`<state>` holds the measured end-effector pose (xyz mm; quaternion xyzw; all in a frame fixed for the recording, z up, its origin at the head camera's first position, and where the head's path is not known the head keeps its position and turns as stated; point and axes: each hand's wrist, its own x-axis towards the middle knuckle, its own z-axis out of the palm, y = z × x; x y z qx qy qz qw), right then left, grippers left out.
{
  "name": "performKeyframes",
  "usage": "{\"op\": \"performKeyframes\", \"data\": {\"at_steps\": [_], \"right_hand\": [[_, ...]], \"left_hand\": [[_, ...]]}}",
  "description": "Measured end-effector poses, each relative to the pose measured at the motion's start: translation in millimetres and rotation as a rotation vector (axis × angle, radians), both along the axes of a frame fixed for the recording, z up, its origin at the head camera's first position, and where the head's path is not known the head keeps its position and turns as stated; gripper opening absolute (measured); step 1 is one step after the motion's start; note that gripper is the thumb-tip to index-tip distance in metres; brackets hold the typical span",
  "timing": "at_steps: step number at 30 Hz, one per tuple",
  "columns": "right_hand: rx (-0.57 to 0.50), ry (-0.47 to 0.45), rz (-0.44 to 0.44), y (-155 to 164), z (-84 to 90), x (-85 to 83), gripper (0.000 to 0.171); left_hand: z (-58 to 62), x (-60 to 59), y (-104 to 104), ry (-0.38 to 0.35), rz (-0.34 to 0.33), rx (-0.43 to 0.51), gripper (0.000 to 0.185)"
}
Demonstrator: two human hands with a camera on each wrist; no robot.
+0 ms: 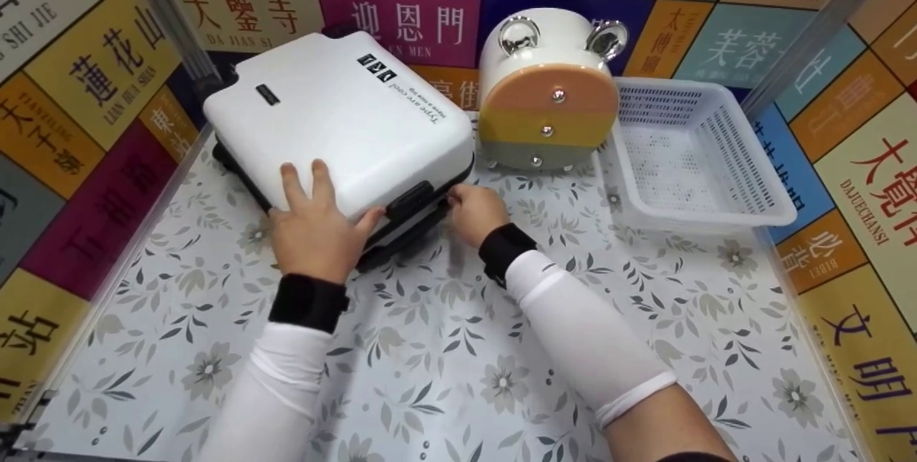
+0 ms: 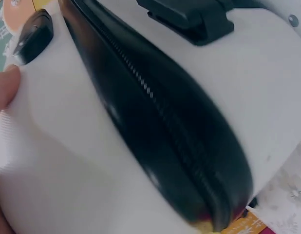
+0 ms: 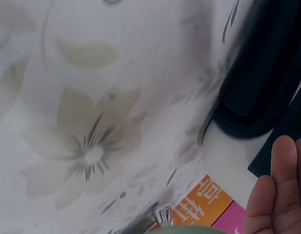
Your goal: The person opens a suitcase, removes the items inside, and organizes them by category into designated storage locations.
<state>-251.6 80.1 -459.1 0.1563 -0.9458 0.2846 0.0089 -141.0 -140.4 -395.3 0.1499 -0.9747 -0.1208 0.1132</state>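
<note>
White hard-shell suitcase [image 1: 337, 125] lies flat, upper left of frame, black zipper band [image 2: 160, 117] facing me. My left hand [image 1: 315, 233] presses flat on lid, fingers straight. Right hand [image 1: 473, 211] at front edge near black handle [image 1: 412, 200]; grip unclear. Step looks like unzipping: next needs zipper pull pinched.

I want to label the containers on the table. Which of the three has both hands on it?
The white suitcase at the left, lying flat. The left hand rests on its lid, the right hand at its zipper edge. The round case and basket are untouched.
</note>
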Motion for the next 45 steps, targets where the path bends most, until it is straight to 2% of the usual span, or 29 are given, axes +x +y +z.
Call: {"op": "performKeyframes", "data": {"at_steps": [4,7,10,12,14,17,20,22,25,28,37,45], "right_hand": [[0.035,-0.007,-0.033,3.0,1.1,-6.6,0.026],[0.050,-0.011,-0.053,3.8,1.3,-10.0,0.026],[0.036,-0.019,-0.065,3.7,0.8,-11.8,0.027],[0.023,-0.024,-0.067,3.0,0.4,-12.5,0.027],[0.002,-0.034,-0.066,1.8,0.2,-12.8,0.027],[-0.022,-0.049,-0.060,-0.4,0.5,-12.7,0.026],[-0.026,-0.055,-0.059,-2.2,0.8,-12.1,0.026],[-0.016,-0.045,-0.059,-3.0,1.1,-12.2,0.026],[-0.012,-0.035,-0.061,-3.6,1.8,-12.7,0.026],[-0.012,-0.035,-0.065,-2.9,2.1,-13.7,0.027],[0.010,0.013,-0.036,1.3,3.1,-17.2,0.023],[-0.015,-0.027,-0.048,5.0,1.5,-17.6,0.026]], "left_hand": [[6.5,4.6,11.5,-0.050,-0.011,-0.011,0.108],[15.4,8.4,11.9,-0.071,-0.050,-0.001,0.104],[23.2,10.2,3.0,-0.051,-0.093,0.055,0.098],[23.2,7.6,-6.5,-0.012,-0.133,0.080,0.095],[18.2,2.7,-16.8,0.037,-0.192,0.095,0.093],[3.5,-6.5,-31.1,0.165,-0.337,0.090,0.090],[-13.5,-12.2,-42.2,0.338,-0.475,0.080,0.080],[-23.0,-13.9,-45.9,0.457,-0.520,0.075,0.072],[-32.0,-16.3,-46.3,0.581,-0.524,0.079,0.065],[-35.6,-18.2,-41.8,0.631,-0.501,0.101,0.060],[-39.6,-22.9,-26.7,0.674,-0.433,0.123,0.053],[-41.9,-28.1,-14.9,0.651,-0.414,0.100,0.050]]}}
